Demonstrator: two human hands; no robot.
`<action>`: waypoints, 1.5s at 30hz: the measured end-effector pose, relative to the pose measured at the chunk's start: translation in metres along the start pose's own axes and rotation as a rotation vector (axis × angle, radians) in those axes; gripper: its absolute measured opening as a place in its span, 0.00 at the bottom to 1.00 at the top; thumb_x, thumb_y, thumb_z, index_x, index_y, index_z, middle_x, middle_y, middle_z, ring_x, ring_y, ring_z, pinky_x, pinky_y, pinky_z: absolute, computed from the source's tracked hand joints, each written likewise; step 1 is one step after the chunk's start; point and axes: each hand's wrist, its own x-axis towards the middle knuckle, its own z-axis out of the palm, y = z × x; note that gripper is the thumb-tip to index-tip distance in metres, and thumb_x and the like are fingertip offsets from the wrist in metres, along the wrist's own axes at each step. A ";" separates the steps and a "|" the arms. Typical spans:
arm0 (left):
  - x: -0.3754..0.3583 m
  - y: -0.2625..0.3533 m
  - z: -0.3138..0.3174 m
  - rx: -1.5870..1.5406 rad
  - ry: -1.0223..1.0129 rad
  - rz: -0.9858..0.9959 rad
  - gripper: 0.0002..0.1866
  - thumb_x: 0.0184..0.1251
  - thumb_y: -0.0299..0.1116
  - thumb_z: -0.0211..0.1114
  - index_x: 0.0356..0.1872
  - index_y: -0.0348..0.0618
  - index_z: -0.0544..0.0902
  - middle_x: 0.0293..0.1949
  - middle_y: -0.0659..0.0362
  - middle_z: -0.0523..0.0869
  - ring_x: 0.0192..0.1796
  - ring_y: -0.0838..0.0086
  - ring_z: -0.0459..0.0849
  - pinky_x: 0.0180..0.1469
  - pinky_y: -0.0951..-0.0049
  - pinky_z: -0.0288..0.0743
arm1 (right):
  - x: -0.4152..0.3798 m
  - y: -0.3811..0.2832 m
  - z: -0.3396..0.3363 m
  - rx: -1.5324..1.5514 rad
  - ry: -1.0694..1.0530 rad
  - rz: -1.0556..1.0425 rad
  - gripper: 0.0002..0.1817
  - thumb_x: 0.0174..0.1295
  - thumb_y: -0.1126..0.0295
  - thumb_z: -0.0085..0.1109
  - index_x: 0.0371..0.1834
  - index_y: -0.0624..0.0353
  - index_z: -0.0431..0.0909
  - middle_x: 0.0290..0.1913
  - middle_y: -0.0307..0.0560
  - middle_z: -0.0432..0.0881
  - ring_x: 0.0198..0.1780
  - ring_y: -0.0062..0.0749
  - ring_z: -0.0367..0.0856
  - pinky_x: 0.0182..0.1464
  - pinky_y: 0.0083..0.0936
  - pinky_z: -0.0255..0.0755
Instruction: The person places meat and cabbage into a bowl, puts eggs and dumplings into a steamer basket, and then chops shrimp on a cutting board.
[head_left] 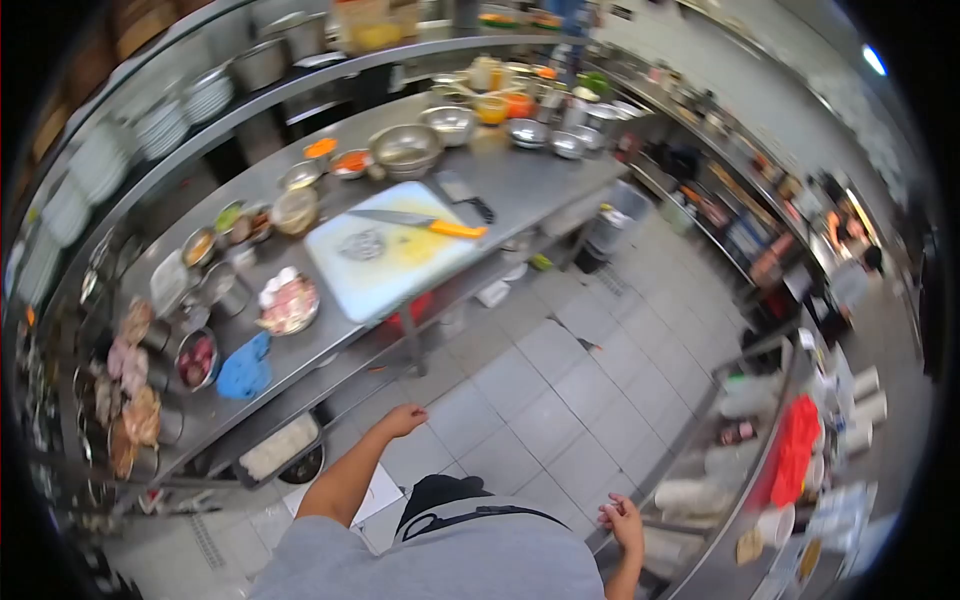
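Observation:
My left hand (403, 420) is over the tiled floor beside the steel table, its fingers curled in and nothing seen in them. On the other side of my body, my right hand (622, 520) hangs with loosely bent fingers apart, holding nothing, near the right-hand counter. Neither hand touches anything I can see. The table carries a white cutting board (350, 290) with a yellow-handled knife (425, 222) lying across it. Behind the board lies a cleaver (458, 190) with a dark handle. A bowl of sliced meat (290, 303) and a blue plastic bag (245, 368) sit left of the board.
Metal bowls (405, 150) and food containers line the steel table (560, 180). Stacked plates (160, 130) stand on the shelf at upper left. The right-hand counter holds a red plastic bag (797, 450) and cups. Another person (850, 230) stands at far right.

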 end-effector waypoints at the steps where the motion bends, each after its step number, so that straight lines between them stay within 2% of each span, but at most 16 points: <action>1: -0.016 0.027 0.024 -0.089 0.068 0.012 0.22 0.77 0.47 0.70 0.60 0.43 0.88 0.52 0.51 0.95 0.53 0.57 0.91 0.58 0.59 0.83 | 0.005 -0.011 -0.017 0.094 -0.025 0.106 0.26 0.73 0.67 0.69 0.72 0.59 0.76 0.46 0.48 0.91 0.40 0.31 0.89 0.41 0.27 0.82; 2: -0.033 0.056 0.044 -0.124 0.100 -0.025 0.22 0.77 0.47 0.70 0.60 0.43 0.88 0.52 0.51 0.95 0.53 0.57 0.91 0.58 0.59 0.83 | 0.015 -0.019 -0.036 0.185 -0.048 0.219 0.23 0.74 0.66 0.67 0.70 0.58 0.77 0.45 0.46 0.91 0.38 0.29 0.88 0.37 0.29 0.80; 3: -0.023 0.016 -0.100 -0.184 0.228 -0.043 0.19 0.78 0.44 0.70 0.59 0.42 0.88 0.48 0.54 0.94 0.49 0.63 0.90 0.55 0.62 0.84 | 0.089 -0.062 0.105 0.264 -0.145 0.147 0.23 0.74 0.66 0.67 0.70 0.58 0.77 0.45 0.46 0.91 0.38 0.29 0.88 0.37 0.29 0.80; 9: -0.079 0.072 -0.167 -0.700 0.842 -0.126 0.11 0.78 0.38 0.71 0.50 0.42 0.88 0.35 0.66 0.87 0.35 0.82 0.80 0.39 0.75 0.77 | 0.169 0.010 0.051 -0.159 -0.495 0.445 0.22 0.75 0.61 0.66 0.67 0.54 0.75 0.43 0.51 0.90 0.33 0.42 0.90 0.31 0.39 0.83; 14: -0.067 0.022 -0.289 -0.385 1.385 -0.117 0.12 0.79 0.37 0.71 0.53 0.40 0.86 0.35 0.64 0.86 0.30 0.84 0.79 0.30 0.76 0.73 | 0.305 0.038 0.029 -0.179 -0.484 0.489 0.20 0.76 0.60 0.64 0.65 0.54 0.76 0.42 0.51 0.90 0.32 0.43 0.90 0.29 0.39 0.82; 17: -0.061 0.022 -0.342 -0.304 1.611 -0.051 0.12 0.77 0.35 0.72 0.51 0.39 0.87 0.38 0.63 0.88 0.30 0.85 0.78 0.31 0.77 0.74 | 0.394 -0.016 0.036 -0.159 -0.439 0.442 0.17 0.76 0.61 0.62 0.62 0.54 0.76 0.41 0.51 0.89 0.30 0.42 0.90 0.27 0.36 0.81; 20: -0.063 0.044 -0.368 -0.300 1.627 -0.218 0.13 0.74 0.33 0.73 0.52 0.36 0.87 0.43 0.58 0.91 0.36 0.75 0.86 0.39 0.72 0.80 | 0.492 -0.134 0.075 -0.250 -0.436 0.138 0.16 0.77 0.58 0.60 0.59 0.55 0.77 0.39 0.47 0.88 0.30 0.33 0.88 0.25 0.29 0.78; 22: -0.058 0.029 -0.381 0.120 1.550 -0.285 0.16 0.69 0.30 0.70 0.54 0.35 0.88 0.49 0.45 0.92 0.52 0.53 0.91 0.57 0.57 0.83 | 0.553 -0.212 0.122 -0.251 -0.525 -0.126 0.17 0.81 0.56 0.59 0.57 0.59 0.79 0.38 0.46 0.87 0.25 0.25 0.81 0.22 0.25 0.72; 24: -0.057 0.037 -0.400 0.167 1.495 -0.375 0.17 0.68 0.30 0.69 0.56 0.36 0.88 0.52 0.42 0.91 0.55 0.48 0.89 0.60 0.53 0.82 | 0.559 -0.316 0.188 -0.131 -0.565 -0.304 0.14 0.74 0.68 0.60 0.58 0.62 0.81 0.39 0.43 0.86 0.29 0.21 0.78 0.28 0.23 0.73; 26: -0.054 0.028 -0.414 0.201 1.445 -0.454 0.18 0.66 0.29 0.68 0.57 0.37 0.88 0.54 0.39 0.90 0.59 0.43 0.88 0.63 0.50 0.81 | 0.534 -0.426 0.257 -0.136 -0.708 -0.422 0.24 0.70 0.70 0.62 0.70 0.59 0.78 0.39 0.37 0.81 0.35 0.22 0.76 0.36 0.22 0.74; 31: -0.040 0.007 -0.445 0.250 1.226 -0.685 0.21 0.65 0.37 0.72 0.57 0.39 0.88 0.56 0.39 0.90 0.59 0.43 0.88 0.63 0.49 0.82 | 0.412 -0.615 0.434 -0.065 -1.150 -0.758 0.27 0.71 0.72 0.67 0.73 0.56 0.77 0.42 0.37 0.82 0.42 0.23 0.80 0.49 0.24 0.78; 33: -0.033 0.008 -0.452 0.214 1.158 -0.733 0.22 0.63 0.38 0.74 0.55 0.38 0.87 0.54 0.38 0.90 0.58 0.43 0.89 0.61 0.49 0.83 | 0.368 -0.652 0.503 -0.160 -1.118 -1.153 0.29 0.69 0.70 0.69 0.74 0.55 0.77 0.55 0.50 0.83 0.49 0.33 0.85 0.54 0.29 0.81; 35: -0.024 0.002 -0.460 0.182 1.091 -0.768 0.22 0.61 0.39 0.76 0.53 0.37 0.86 0.52 0.37 0.90 0.56 0.42 0.89 0.59 0.48 0.84 | 0.324 -0.690 0.548 -0.295 -1.199 -1.095 0.29 0.70 0.68 0.68 0.75 0.55 0.76 0.63 0.57 0.81 0.59 0.43 0.85 0.61 0.36 0.80; 38: -0.029 -0.010 -0.467 0.204 1.146 -0.734 0.23 0.56 0.42 0.81 0.48 0.38 0.88 0.46 0.39 0.92 0.51 0.43 0.92 0.56 0.50 0.84 | 0.317 -0.697 0.640 -0.334 -1.156 -1.233 0.30 0.69 0.67 0.68 0.75 0.52 0.77 0.65 0.57 0.81 0.66 0.52 0.81 0.67 0.41 0.77; 40: -0.032 -0.012 -0.469 0.117 1.138 -0.667 0.25 0.54 0.42 0.83 0.48 0.39 0.87 0.44 0.40 0.93 0.50 0.43 0.92 0.53 0.50 0.84 | 0.319 -0.692 0.696 -0.518 -0.987 -1.582 0.30 0.65 0.68 0.69 0.73 0.54 0.78 0.67 0.52 0.81 0.65 0.52 0.81 0.66 0.41 0.78; 45: -0.028 -0.021 -0.471 0.062 1.127 -0.609 0.29 0.51 0.42 0.83 0.52 0.38 0.84 0.42 0.42 0.92 0.49 0.44 0.91 0.51 0.50 0.84 | 0.300 -0.690 0.730 -0.569 -1.054 -1.438 0.29 0.63 0.69 0.69 0.70 0.53 0.81 0.66 0.52 0.80 0.69 0.55 0.78 0.70 0.43 0.76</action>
